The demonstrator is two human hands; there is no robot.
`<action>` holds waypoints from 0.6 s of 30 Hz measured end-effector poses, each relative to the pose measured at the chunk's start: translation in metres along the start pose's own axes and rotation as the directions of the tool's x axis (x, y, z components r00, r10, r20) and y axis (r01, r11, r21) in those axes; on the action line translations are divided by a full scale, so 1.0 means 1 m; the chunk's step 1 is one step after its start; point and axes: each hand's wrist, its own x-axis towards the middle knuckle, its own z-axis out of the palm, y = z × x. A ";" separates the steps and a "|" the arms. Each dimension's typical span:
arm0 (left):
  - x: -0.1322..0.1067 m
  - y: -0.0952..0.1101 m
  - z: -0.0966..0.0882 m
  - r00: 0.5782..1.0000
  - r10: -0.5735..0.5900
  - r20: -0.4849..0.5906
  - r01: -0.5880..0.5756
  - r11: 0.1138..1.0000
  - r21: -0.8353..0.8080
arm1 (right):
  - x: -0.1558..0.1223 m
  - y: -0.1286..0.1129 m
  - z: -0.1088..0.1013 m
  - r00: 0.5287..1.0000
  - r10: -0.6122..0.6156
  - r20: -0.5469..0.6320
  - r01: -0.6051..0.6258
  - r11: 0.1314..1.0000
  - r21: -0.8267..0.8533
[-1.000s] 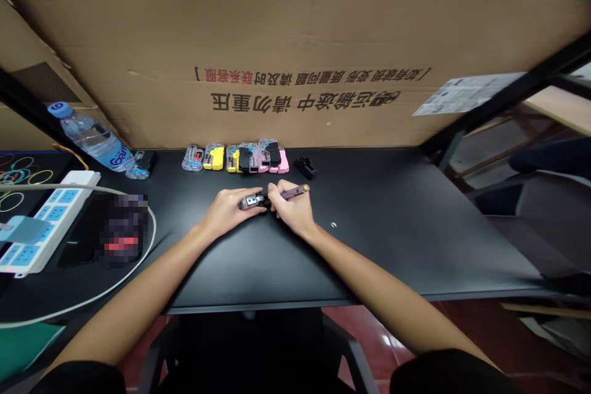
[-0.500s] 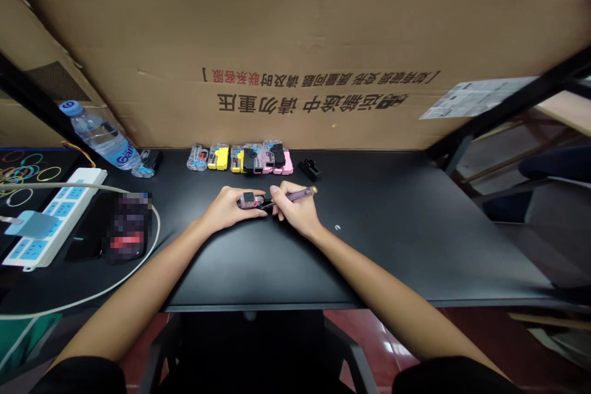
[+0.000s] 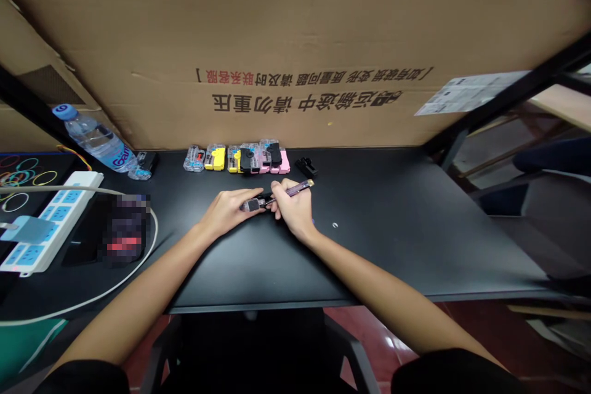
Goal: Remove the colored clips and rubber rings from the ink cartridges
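Note:
My left hand (image 3: 225,212) is closed around a small clear-and-black plastic device (image 3: 252,204) just above the black table. Its fingers partly cover the device, so its full shape is hidden. In my right hand (image 3: 295,210) is a slim screwdriver (image 3: 301,188) with a purple handle and a gold-coloured end, held like a pen. Its thin shaft points left and reaches the device, though the exact contact point is too small to make out. Both hands are close together near the middle of the table.
Behind my hands stand several small plastic devices, including a yellow one (image 3: 215,158), and a black part (image 3: 306,166). A white C-shaped piece (image 3: 335,225) lies to the right. At left are a water bottle (image 3: 99,140), a power strip (image 3: 52,221) and a looping cable (image 3: 154,234). Cardboard (image 3: 295,18) walls the back.
The device has turned and tilted in my left hand, so its dark square face sits lower and its red part no longer shows. The screwdriver has shifted slightly with my right hand.

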 end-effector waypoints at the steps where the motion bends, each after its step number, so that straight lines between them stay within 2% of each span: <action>1: 0.000 0.001 0.000 1.000 0.008 -0.004 -0.008 1.000 0.004 | 0.000 0.000 0.000 1.000 0.001 0.003 -0.001 1.000 0.003; 4: 0.001 0.001 -0.002 1.000 0.013 0.001 -0.013 1.000 0.001 | -0.001 -0.001 0.000 1.000 -0.018 0.026 0.019 1.000 -0.021; 10: 0.002 -0.001 -0.003 0.998 -0.065 -0.005 0.064 0.997 -0.052 | -0.002 -0.002 -0.002 0.993 -0.092 0.078 0.094 0.995 -0.029; 13: 0.004 0.000 -0.006 0.989 -0.141 -0.046 0.137 0.988 -0.075 | 0.002 -0.004 -0.007 0.993 -0.111 0.032 0.112 0.994 -0.004; 18: 0.009 0.002 -0.014 0.951 -0.303 -0.065 0.297 0.951 -0.085 | 0.012 -0.004 -0.020 0.981 -0.190 -0.039 0.189 0.982 -0.023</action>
